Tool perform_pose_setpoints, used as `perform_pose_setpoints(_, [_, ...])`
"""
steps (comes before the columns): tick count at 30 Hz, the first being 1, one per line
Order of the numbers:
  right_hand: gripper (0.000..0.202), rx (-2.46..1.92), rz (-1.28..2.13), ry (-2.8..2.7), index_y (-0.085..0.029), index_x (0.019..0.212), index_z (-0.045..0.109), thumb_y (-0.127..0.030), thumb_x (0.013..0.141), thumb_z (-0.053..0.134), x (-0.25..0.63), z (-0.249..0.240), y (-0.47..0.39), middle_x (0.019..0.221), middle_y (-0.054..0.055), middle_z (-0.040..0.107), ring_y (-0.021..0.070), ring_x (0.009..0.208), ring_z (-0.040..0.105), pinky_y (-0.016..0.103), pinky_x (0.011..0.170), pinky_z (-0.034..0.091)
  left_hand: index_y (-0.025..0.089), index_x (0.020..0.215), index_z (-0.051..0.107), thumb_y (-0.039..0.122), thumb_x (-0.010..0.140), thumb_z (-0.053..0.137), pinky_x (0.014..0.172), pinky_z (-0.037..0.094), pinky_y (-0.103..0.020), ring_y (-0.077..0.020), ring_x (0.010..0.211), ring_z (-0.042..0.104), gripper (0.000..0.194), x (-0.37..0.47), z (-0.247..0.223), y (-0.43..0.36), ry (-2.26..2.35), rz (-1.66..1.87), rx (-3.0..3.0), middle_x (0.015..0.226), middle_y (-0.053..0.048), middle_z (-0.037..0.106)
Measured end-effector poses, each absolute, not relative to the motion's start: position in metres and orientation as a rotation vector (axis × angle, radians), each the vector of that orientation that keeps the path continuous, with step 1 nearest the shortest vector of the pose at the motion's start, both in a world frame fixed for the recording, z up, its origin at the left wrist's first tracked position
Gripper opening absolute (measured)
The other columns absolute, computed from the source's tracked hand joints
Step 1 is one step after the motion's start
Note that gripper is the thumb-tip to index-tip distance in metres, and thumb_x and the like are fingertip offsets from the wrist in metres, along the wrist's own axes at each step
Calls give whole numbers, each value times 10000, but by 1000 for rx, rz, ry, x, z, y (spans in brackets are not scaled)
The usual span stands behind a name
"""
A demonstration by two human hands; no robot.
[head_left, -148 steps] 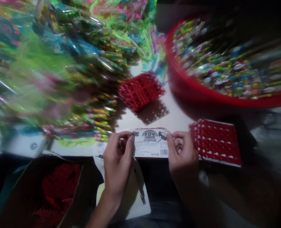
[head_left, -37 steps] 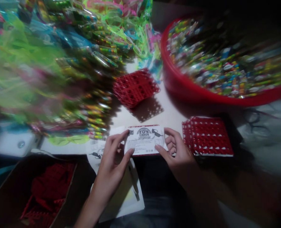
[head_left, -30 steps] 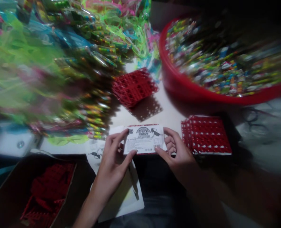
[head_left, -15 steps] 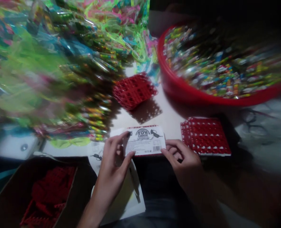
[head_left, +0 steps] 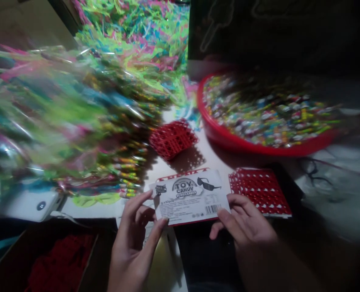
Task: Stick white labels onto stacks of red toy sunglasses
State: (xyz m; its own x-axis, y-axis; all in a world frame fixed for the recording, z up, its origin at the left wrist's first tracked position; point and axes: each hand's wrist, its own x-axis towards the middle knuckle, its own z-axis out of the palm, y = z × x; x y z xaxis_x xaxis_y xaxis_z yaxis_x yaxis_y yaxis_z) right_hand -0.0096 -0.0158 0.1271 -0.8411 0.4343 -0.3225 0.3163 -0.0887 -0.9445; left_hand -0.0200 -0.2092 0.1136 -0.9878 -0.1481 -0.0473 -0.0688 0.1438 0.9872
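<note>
A white printed label [head_left: 183, 207] reading "Toy Candy Sunglasses" lies over a red perforated plastic piece [head_left: 180, 174], whose edges show above and below it. My left hand [head_left: 137, 235] grips the left end, thumb at the lower corner and fingers behind. At the right end, my right hand [head_left: 247, 221] pinches the lower corner between thumb and fingers. Beyond them on the white table sits a stack of red perforated pieces [head_left: 174, 140]. Another red perforated stack [head_left: 260, 190] lies just past my right hand. Printed sheets [head_left: 168, 259] hang below my left hand.
A red basin [head_left: 259, 148] full of small wrapped candies stands at the back right. Bright plastic toys with candy tubes [head_left: 76, 121] heap up on the left. A white power bank [head_left: 43, 205] with a cable lies near the table edge, above a box of red pieces [head_left: 61, 263].
My hands have brought the label and red piece closer and tilted them slightly up at the right. The camera view has shifted, so the table things sit lower in the picture.
</note>
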Motion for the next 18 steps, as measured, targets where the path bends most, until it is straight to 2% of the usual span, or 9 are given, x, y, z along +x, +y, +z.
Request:
perform_pose_setpoints(4, [372,-922,2200,-1961,-253,1108,623,-528,946,813,-5,128,-8,783,-10,788,184,535,755,327,664,633,481,1463,642,275,949,869,838,676,-259,-139,872,721,599,-19,116,-206,-2206,-1982,313,1207,13,738])
perform_pose_setpoints(6, [495,-918,2279,-1900,-250,1122,629,-607,881,871,-3,125,7,805,29,810,234,570,789,357,649,667,456,1521,598,304,950,877,824,674,-251,-145,828,707,654,-20,119,-214,-2178,-1962,376,1026,24,724])
perform_pose_setpoints(8, [536,-864,2378,-1809,-256,1108,637,-619,826,913,-2,122,24,876,72,840,275,648,831,356,614,692,420,1502,634,350,964,871,791,647,-191,-137,801,686,593,-21,123,-227,-2179,-1929,463,856,45,662])
perform_pose_setpoints(11, [488,-871,2321,-1808,-277,1089,636,-590,845,919,-2,121,36,899,69,854,243,575,813,314,562,693,397,1384,727,388,996,836,792,627,-150,-129,899,721,403,-16,134,-240,-2212,-1866,470,1033,12,743])
perform_pose_setpoints(13, [406,-780,2199,-1949,-285,1076,648,-554,897,893,-1,124,31,811,49,837,235,590,821,287,590,702,407,1351,739,376,1011,814,832,634,-172,-132,953,741,349,-9,144,-237,-2220,-1821,346,1212,2,749])
perform_pose_setpoints(15, [241,-603,1951,-2095,-309,1079,671,-457,979,833,0,130,20,840,36,836,224,714,851,262,648,709,422,1334,757,341,1011,810,816,634,-204,-124,907,741,337,-3,154,-227,-2204,-1716,168,1288,5,703])
perform_pose_setpoints(16, [135,-480,1795,-2152,-332,1084,687,-374,1014,794,1,134,15,931,31,847,208,811,859,250,694,709,435,1346,757,325,1000,821,794,635,-227,-117,858,734,369,0,158,-221,-2192,-1662,96,1323,5,675])
perform_pose_setpoints(17, [115,-364,1636,-2186,-362,1098,705,-281,1032,754,3,138,10,1035,18,849,188,911,855,240,749,705,451,1376,746,315,985,837,761,641,-253,-114,809,726,424,1,162,-215,-2190,-1636,47,1369,-1,653])
perform_pose_setpoints(18, [205,-223,1513,-2220,-390,1110,729,-202,1028,725,4,142,8,1106,1,850,178,980,846,246,812,704,470,1418,720,321,967,858,726,650,-278,-119,772,721,495,2,166,-211,-2207,-1644,17,1413,-11,640])
